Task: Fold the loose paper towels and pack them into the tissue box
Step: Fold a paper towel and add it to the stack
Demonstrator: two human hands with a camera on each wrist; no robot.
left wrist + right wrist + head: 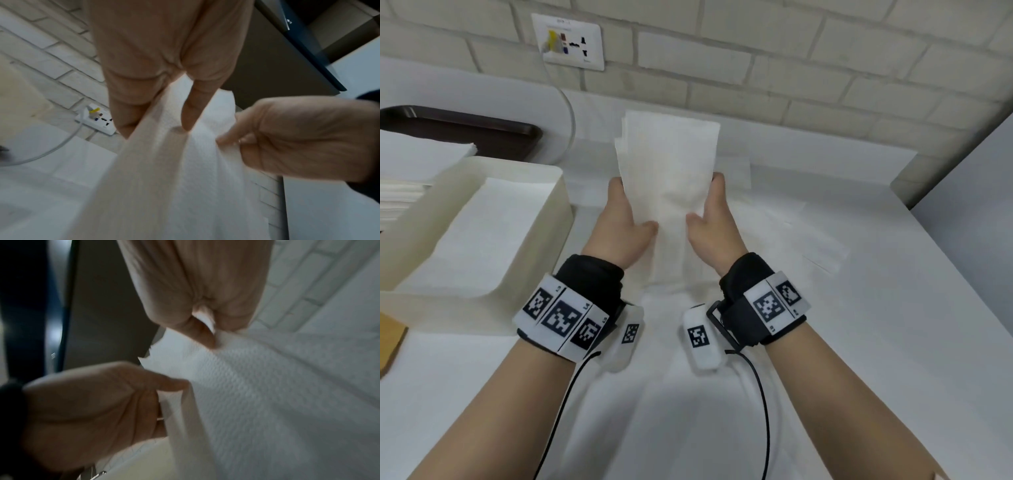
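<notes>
Holding the paper towel (669, 192) up over the table (859, 342), just right of the tissue box (482, 219), we pinch its side edges with left hand (625, 222) and right hand (710, 222), judging it light, limp, easily torn.

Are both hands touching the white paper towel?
Touching. The head view shows the left hand and right hand gripping the folded white paper towel at its edges.
</notes>
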